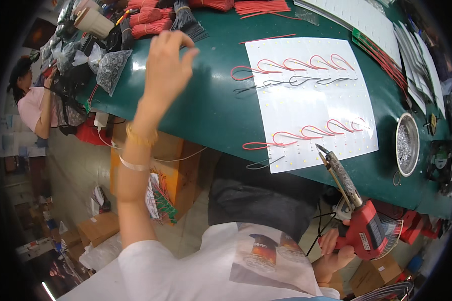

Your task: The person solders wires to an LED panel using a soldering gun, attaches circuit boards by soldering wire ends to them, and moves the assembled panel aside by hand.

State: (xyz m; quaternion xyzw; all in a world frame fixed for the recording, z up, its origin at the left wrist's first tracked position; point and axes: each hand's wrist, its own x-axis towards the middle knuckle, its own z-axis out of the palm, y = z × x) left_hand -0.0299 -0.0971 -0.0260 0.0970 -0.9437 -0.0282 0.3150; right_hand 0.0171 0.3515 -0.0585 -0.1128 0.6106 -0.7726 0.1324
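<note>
Much bare tabletop [211, 100] shows between left hand [166, 62] and white board's edge [263, 108].

The right grip [330, 260] holds a red soldering gun [365, 232].

white short-sleeved t-shirt [186, 266], 6 o'clock | picture print [257, 254] on front | dark lower garment [258, 200], 5 o'clock | yellow wristband [141, 135], pale forearm band [134, 165], both 9 o'clock

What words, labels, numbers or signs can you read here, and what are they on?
None can be quoted reliably.
Small white label on the red-and-black soldering gun: too small to read.
Printed picture on the white T-shirt: lettering too blurred to read.
White rectangular board: tiny marks, too small to tell whether they are text.
</note>
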